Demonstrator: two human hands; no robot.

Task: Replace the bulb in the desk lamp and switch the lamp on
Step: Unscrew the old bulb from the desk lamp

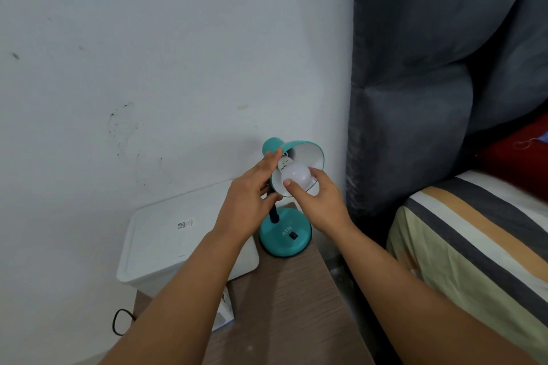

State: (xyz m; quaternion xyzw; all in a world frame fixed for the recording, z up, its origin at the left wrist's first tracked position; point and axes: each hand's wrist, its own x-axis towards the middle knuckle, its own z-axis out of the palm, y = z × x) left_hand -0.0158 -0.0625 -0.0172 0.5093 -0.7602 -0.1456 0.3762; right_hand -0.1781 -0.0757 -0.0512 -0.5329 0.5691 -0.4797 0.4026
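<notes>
Left hand covers the upper neck of the desk lamp, and its fingertips hide the shade's near left edge. The bulb base print is too small to read. Left of the lamp, the white box label is illegible; a blue-and-white carton lies mostly behind the left forearm.

You are looking down at a desk standing against the wall. The lamp is sitting at its far right corner, a lidded box lying just left of it. The bulb is sitting inside the shade, your left hand left of it, your right hand below. The bed is lying to the right.
</notes>
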